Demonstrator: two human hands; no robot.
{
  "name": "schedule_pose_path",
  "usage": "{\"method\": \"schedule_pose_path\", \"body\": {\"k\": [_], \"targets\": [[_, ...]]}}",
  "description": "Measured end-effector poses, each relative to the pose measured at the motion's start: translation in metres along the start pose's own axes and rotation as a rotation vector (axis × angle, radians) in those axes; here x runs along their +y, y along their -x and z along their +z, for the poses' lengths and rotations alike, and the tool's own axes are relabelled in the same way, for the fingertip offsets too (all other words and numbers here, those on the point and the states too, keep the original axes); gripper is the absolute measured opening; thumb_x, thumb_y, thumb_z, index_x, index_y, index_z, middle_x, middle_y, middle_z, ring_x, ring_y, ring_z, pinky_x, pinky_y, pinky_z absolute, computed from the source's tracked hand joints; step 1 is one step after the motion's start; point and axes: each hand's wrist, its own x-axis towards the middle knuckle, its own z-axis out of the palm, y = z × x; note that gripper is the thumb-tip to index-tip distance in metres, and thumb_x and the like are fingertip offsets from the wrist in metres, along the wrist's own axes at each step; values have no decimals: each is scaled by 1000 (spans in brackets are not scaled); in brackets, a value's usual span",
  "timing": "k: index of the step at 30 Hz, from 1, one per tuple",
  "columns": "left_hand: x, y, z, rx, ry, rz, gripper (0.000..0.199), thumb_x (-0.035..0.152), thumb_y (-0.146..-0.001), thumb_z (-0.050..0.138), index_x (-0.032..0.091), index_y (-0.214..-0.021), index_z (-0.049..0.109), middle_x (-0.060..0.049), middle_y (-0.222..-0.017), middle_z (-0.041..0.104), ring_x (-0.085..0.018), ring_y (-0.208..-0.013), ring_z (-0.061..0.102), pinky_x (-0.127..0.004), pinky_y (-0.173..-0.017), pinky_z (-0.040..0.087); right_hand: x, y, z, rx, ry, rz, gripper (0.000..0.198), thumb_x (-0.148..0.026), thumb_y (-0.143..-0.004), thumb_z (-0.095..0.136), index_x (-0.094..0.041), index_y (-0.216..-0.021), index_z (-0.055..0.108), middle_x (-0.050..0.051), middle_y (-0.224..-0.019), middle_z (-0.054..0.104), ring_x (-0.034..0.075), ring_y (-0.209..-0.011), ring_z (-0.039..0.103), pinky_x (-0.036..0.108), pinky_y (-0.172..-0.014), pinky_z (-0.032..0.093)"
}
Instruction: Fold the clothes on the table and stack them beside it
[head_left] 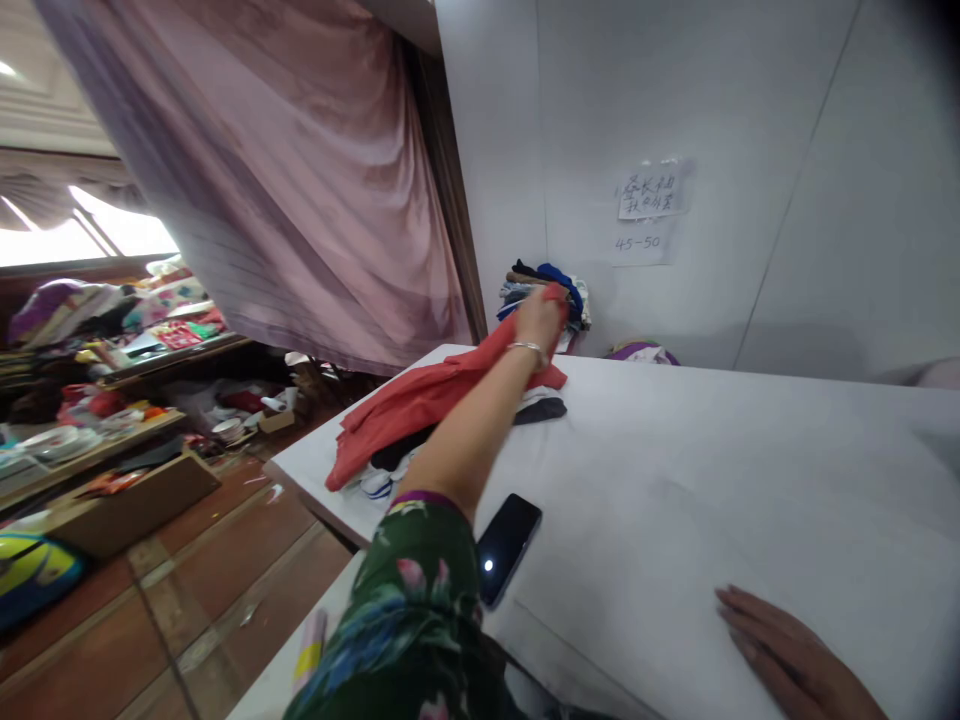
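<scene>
My left hand (541,318) is stretched far across the white table (675,480), its fingers closed on one end of a red garment (420,395). The cloth is partly lifted and trails back to the left over several dark and white folded clothes (544,410). Whether the garment is a shirt or something else, I cannot tell. A bracelet (529,350) circles my left wrist. At the lower right, my right hand (795,645) lies flat on the tabletop with nothing in it. A black phone (510,548) rests beside my left forearm.
Behind my left hand stands a stack of folded clothes (581,300), with a purple-edged bundle (645,352) by the wall. Handwritten paper signs (651,190) hang there. A pink curtain (322,200) hangs at the left, near cluttered shelves (97,450) and a tiled floor (240,570).
</scene>
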Motion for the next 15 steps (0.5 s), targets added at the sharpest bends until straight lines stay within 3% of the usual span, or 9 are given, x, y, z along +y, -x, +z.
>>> {"method": "schedule_pose_path", "body": {"k": [4,7,12,15], "targets": [[85,52,79,-253,145,148,31,25,-98,30,20,-90,60,-12,-98,68,-22,-91,62,-34,-77,45,-5,-5,-12,-51,-169,230,42,-54,-69,63,-40,-108,72,-5,-119,67,25,-115,60,31,-100,39],[116,86,113,-325,163,185,31,29,-99,30,21,-91,59,-13,-99,69,-22,-91,63,-35,-78,45,-12,-12,-27,-68,-273,330,48,-59,-67,62,-41,-110,71,-5,-121,66,26,-117,58,34,-100,35],[142,109,122,-460,119,268,35,26,-101,26,21,-102,60,-13,-109,67,-16,-100,61,-33,-84,44,-19,-21,-39,-37,-451,394,45,-61,-65,64,-39,-102,75,-2,-115,69,29,-118,57,39,-102,32],[174,121,123,-544,103,399,48,29,-102,13,21,-116,58,-12,-124,62,-12,-107,57,-32,-88,43,-20,-23,-36,-6,-589,431,48,-58,-65,67,-36,-108,72,2,-114,70,29,-118,57,39,-102,36]]}}
